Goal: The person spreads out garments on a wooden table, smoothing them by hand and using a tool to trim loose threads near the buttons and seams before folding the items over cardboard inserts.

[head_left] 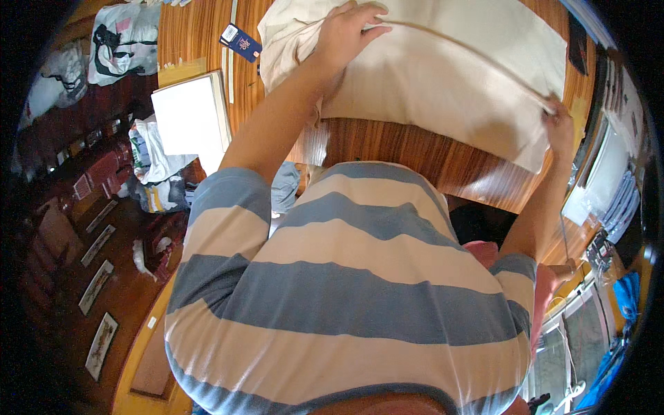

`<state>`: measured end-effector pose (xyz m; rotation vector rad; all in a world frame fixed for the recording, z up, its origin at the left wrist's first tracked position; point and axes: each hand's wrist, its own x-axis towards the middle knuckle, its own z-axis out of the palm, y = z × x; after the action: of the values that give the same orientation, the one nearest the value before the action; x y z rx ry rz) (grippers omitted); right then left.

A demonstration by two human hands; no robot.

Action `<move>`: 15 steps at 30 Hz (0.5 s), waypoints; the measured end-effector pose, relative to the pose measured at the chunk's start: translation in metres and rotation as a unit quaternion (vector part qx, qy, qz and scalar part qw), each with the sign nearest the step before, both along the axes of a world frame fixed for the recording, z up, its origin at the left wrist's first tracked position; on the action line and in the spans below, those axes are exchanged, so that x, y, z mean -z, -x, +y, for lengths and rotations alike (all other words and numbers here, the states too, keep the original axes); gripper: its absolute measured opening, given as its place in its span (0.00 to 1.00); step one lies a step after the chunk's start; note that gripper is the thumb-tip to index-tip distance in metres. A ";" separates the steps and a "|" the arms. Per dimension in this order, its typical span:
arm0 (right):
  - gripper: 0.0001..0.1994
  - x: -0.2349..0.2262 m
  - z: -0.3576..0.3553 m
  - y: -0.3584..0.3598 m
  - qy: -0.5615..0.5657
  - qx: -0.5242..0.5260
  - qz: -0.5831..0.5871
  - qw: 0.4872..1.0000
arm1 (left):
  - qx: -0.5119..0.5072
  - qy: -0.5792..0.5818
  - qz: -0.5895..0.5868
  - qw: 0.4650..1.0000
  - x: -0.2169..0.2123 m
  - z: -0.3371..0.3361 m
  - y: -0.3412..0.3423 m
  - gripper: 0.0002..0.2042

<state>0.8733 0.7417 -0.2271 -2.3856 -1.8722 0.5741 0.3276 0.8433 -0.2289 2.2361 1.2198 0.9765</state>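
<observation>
A large cream cloth [449, 90] lies spread over the wooden table [394, 142] before me, with a long raised fold running across it. At the fold's left end, my left hand [349, 34] has thumb and fingers closed about the fabric. My right hand [559, 128] pinches the fold's other end near the cloth's right side; its fingertips are partly in shadow. Between the hands the fold stays stretched in a gentle curve. Bunched fabric lies beside my left wrist, and my left forearm covers part of the cloth.
Left of the cloth are a dark blue tag [240, 43] and a stack of white sheets [190, 114] at the table edge. Bagged garments [124, 45] sit farther left. A dark flat object [577, 52] lies at the far right, with folded blue garments [619, 204] below.
</observation>
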 end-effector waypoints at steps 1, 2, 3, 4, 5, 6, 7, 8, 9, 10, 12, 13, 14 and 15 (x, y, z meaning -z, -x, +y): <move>0.24 -0.016 0.002 0.008 -0.014 0.079 -0.099 0.992 | -0.009 0.048 -0.010 0.999 -0.003 -0.002 0.001 0.14; 0.24 -0.016 -0.006 0.021 -0.078 0.081 -0.195 0.974 | -0.016 0.093 -0.024 0.995 -0.008 -0.002 0.002 0.14; 0.24 -0.015 -0.008 0.030 -0.147 0.082 -0.288 0.943 | 0.006 0.082 -0.016 0.996 -0.015 0.001 0.004 0.14; 0.24 -0.017 -0.001 0.044 -0.219 0.078 -0.373 0.898 | 0.020 0.069 -0.007 0.997 -0.025 0.002 0.008 0.13; 0.24 -0.039 0.012 0.085 -0.251 0.014 -0.274 0.928 | 0.027 0.056 0.005 0.998 -0.033 0.000 0.017 0.13; 0.22 -0.051 0.018 0.131 -0.320 -0.043 -0.129 0.938 | 0.007 0.028 0.011 1.000 -0.045 -0.005 0.029 0.12; 0.20 -0.058 0.017 0.190 -0.327 -0.056 0.058 0.942 | -0.005 0.001 0.011 1.000 -0.060 -0.013 0.046 0.12; 0.18 -0.059 0.014 0.251 -0.237 -0.127 0.168 0.948 | -0.088 0.036 -0.028 0.995 -0.075 -0.035 0.066 0.13; 0.18 -0.071 0.013 0.311 -0.083 -0.149 0.353 0.920 | -0.163 0.071 -0.075 0.981 -0.082 -0.052 0.090 0.13; 0.18 -0.070 0.010 0.366 -0.135 -0.385 0.240 0.881 | -0.222 0.107 -0.163 0.955 -0.062 -0.072 0.130 0.15; 0.13 -0.065 0.013 0.436 -0.310 -0.592 0.256 0.699 | -0.282 0.075 -0.106 0.951 -0.049 -0.111 0.177 0.17; 0.11 -0.059 0.015 0.461 -0.296 -0.655 0.203 0.665 | -0.302 0.115 -0.089 0.942 -0.043 -0.134 0.189 0.20; 0.10 -0.058 0.026 0.467 -0.229 -0.703 0.157 0.655 | -0.270 0.115 -0.077 0.953 -0.037 -0.152 0.192 0.23; 0.09 -0.058 0.038 0.474 -0.161 -0.743 0.110 0.640 | -0.237 0.115 -0.063 0.963 -0.032 -0.167 0.196 0.26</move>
<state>0.3992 0.7792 -0.1694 -0.0570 -2.9752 0.3808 0.1317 0.6765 -0.1972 1.7100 1.7535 1.0605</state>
